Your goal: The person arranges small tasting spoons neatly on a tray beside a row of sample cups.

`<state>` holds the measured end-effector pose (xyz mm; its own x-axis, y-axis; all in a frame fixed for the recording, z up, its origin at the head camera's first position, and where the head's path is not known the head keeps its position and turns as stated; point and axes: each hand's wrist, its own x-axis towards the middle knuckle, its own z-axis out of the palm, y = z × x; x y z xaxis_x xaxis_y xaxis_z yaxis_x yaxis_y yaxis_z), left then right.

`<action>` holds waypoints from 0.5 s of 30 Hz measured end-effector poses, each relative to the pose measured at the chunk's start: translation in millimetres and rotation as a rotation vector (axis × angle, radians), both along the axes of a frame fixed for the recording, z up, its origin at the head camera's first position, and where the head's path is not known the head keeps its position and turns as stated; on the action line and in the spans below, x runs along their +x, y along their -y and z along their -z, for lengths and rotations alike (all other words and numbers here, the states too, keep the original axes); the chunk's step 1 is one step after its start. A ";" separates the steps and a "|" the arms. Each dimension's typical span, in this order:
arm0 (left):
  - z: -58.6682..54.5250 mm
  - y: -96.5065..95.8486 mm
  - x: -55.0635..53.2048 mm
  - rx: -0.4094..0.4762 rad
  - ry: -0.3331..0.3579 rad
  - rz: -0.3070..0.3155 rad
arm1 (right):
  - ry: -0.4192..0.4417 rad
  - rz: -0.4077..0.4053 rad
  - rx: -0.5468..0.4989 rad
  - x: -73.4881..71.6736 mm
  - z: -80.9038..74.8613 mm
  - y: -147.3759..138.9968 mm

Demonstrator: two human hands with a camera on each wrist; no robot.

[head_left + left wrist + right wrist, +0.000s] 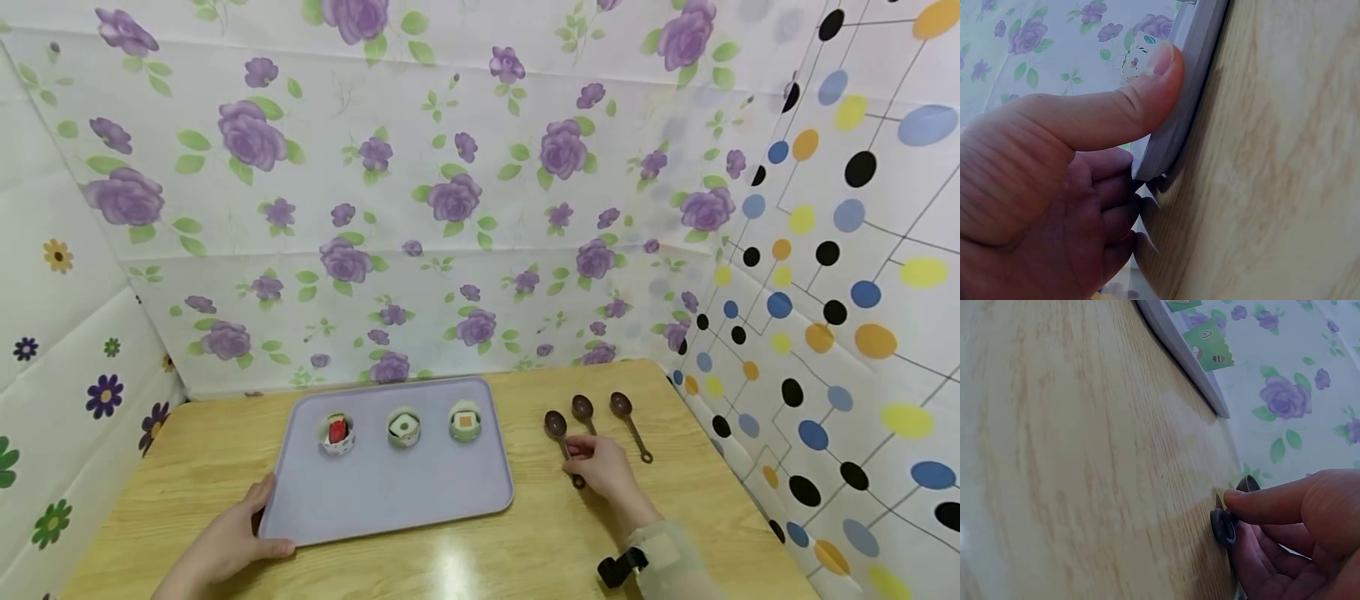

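Low at the right of the head view, a pale cuff [667,554] with a small black device [621,570] leads to the right hand [606,471], its thumb and fingers pinching the leftmost brown spoon [556,426] by the handle, right of centre. At lower left, the left hand [231,535] grips the lower-left corner of the lilac tray [405,496], which carries three small cups [465,434]. Two other spoons [621,405] lie farther right.
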<state>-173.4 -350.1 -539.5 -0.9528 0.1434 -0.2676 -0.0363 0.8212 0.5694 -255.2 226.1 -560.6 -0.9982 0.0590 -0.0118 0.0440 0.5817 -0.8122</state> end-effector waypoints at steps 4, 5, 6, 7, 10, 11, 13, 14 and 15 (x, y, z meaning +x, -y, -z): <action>-0.9 -0.9 1.4 0.002 0.003 -0.002 | -0.003 -0.009 0.026 -1.5 0.5 -1.1; -1.0 -1.1 1.8 0.004 0.005 -0.005 | -0.004 -0.013 0.031 -1.7 0.3 -1.1; -1.0 -1.1 2.1 0.007 0.007 -0.006 | -0.004 -0.015 0.038 -1.9 0.3 -1.1; -0.8 -1.2 2.3 0.013 0.012 -0.008 | -0.002 -0.016 0.043 -2.0 0.2 -1.0; -0.2 -1.4 2.4 0.018 0.021 -0.011 | 0.011 -0.019 0.053 -1.3 -1.2 -0.3; 0.0 -1.4 2.2 0.019 0.022 -0.014 | 0.015 -0.020 0.062 -1.0 -1.7 -0.2; 0.3 -1.2 1.3 0.026 0.023 -0.020 | 0.023 -0.024 0.075 -1.0 -3.4 0.1; 0.5 -1.0 0.9 0.023 0.016 -0.017 | 0.027 -0.027 0.083 -1.1 -4.4 0.2; 0.5 -0.7 0.6 0.023 0.012 -0.013 | 0.030 -0.032 0.092 -1.5 -4.9 -0.1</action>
<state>-172.8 -349.4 -540.0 -0.9514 0.1370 -0.2756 -0.0539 0.8074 0.5875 -256.7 226.2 -555.7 -0.9989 0.0294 -0.0372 0.0474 0.6551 -0.7540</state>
